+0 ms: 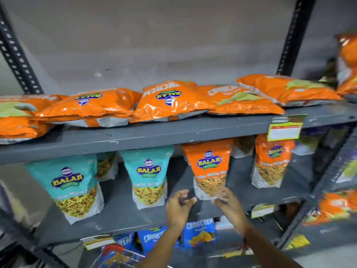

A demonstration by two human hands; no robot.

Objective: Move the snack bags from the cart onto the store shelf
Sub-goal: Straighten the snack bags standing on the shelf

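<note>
An orange Balaji snack bag (209, 167) stands upright on the middle grey shelf (123, 215). My right hand (227, 198) sits at the bag's lower right corner, fingers spread and touching it. My left hand (178, 206) hovers just left of the bag with its fingers apart and nothing in it. Two teal Balaji bags (74, 188) (149, 176) stand further left on the same shelf. Another orange bag (271, 161) stands to the right. The cart (117, 255), with a red handle, shows at the bottom edge with bags inside.
Several orange bags (168, 101) lie flat along the upper shelf (173, 132), which carries a price tag (285, 130) on its front edge. Blue chip bags (199, 234) fill the shelf below. Black slotted uprights (17, 53) frame the rack. More orange bags (336, 207) sit at right.
</note>
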